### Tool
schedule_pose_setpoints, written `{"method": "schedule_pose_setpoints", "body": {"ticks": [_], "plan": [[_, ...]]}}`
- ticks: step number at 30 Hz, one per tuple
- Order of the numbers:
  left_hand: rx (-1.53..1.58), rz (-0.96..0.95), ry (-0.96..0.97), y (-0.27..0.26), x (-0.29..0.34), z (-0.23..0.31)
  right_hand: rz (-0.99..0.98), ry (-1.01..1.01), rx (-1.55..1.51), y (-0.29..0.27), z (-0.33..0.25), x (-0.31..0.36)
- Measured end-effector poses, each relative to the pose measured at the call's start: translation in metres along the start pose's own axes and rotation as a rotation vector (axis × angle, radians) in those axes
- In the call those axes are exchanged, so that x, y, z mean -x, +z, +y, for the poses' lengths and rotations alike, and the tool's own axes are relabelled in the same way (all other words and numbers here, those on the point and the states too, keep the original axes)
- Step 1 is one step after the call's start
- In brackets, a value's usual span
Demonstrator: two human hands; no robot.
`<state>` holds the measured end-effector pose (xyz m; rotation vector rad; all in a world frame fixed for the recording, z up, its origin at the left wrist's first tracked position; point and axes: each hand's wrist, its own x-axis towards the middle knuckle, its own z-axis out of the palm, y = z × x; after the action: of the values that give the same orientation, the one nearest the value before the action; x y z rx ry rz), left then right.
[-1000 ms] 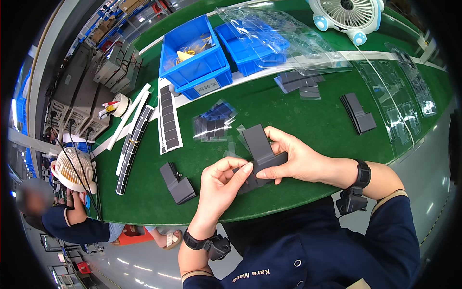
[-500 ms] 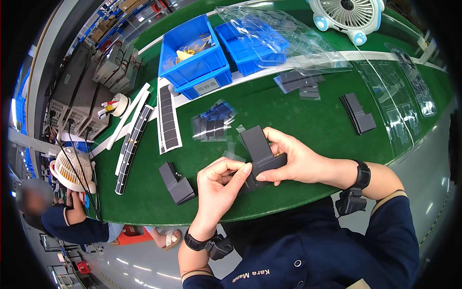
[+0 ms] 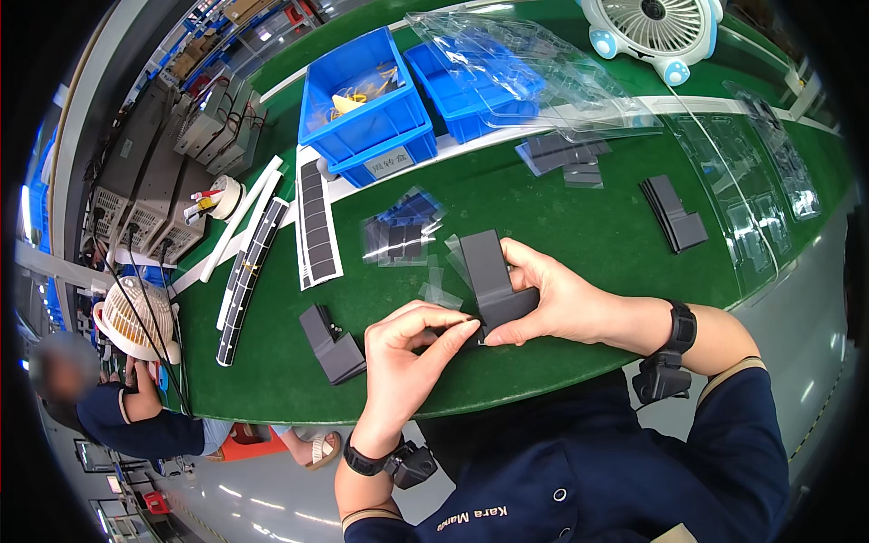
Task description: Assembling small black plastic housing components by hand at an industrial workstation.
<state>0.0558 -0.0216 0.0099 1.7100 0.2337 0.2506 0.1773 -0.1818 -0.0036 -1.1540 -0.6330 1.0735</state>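
Observation:
A black L-shaped part (image 3: 487,264) is held up over the near side of the green table, its long arm pointing away from me. My right hand (image 3: 563,297) grips it from the right, thumb along its near edge and fingers behind. Thumb and forefinger of my left hand (image 3: 405,351) are pinched together at the part's lower left corner; a small dark edge shows there, too hidden to name. Just beyond the part are clear film pieces (image 3: 440,291). Similar black L-shaped parts lie stacked to the left (image 3: 331,346) and at the right (image 3: 672,214).
Blue bins (image 3: 367,109) stand at the back, clear plastic trays (image 3: 543,77) beside them. Sheets of black labels (image 3: 317,226), rolled strips (image 3: 252,281) and dark film pieces (image 3: 398,231) lie on the table (image 3: 507,199). A fan (image 3: 652,27) stands far right; another person (image 3: 136,416) sits at left.
My left hand's pinch has shifted slightly right along the part's lower corner. The black part has turned a little and stands more upright, and the dark area under my left thumb is now hidden.

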Motion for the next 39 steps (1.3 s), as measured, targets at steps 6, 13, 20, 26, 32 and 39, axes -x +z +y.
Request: {"method": "schedule_pose_setpoints", "body": {"ticks": [6,13,20,26,32,39], "plan": [[-0.342,-0.062,0.291,-0.002,0.002,0.008,0.027,-0.042,0.089,0.002,0.004,0.0],[-0.046,-0.006,-0.002,-0.001,-0.002,-0.001,0.009,-0.136,0.191,0.006,0.005,0.003],[-0.004,0.001,-0.012,0.001,-0.002,-0.001,0.017,-0.159,0.209,0.004,0.009,0.002],[-0.014,-0.005,0.005,0.001,-0.001,-0.002,0.008,-0.147,0.231,0.004,0.008,0.002],[0.028,0.007,-0.012,0.002,0.0,-0.003,-0.003,-0.12,0.178,0.004,0.011,0.002],[0.096,0.002,-0.067,0.002,0.001,-0.004,0.02,-0.01,0.128,0.004,0.002,0.003]]}}
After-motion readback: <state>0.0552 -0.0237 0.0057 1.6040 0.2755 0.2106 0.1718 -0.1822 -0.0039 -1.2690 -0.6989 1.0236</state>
